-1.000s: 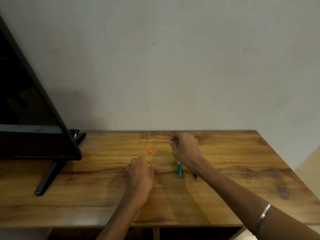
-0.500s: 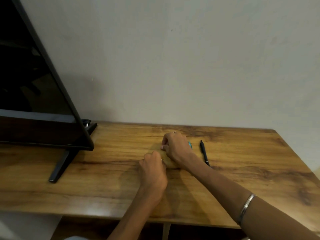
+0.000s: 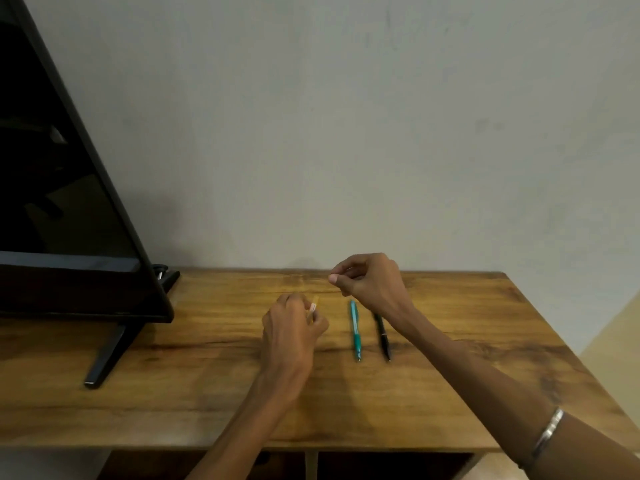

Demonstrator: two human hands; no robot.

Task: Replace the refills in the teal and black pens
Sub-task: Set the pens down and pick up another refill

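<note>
Wooden table (image 3: 485, 334) against grey wall (image 3: 346, 133), black monitor (image 3: 69, 220) at left.

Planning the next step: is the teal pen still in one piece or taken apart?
In one piece, as far as shows: the teal pen lies flat on the table, tip toward the camera, beside the black pen; neither hand touches it.

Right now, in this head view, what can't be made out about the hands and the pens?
- What the left hand pinches: a small pale, yellowish piece, mostly hidden by the fingers.
- Whether the right hand pinches anything: too small to tell.
- Upper end of the black pen: covered by the right wrist.
- Whether the teal pen holds a refill: closed barrel.
- TV: cut off by the left edge.
</note>
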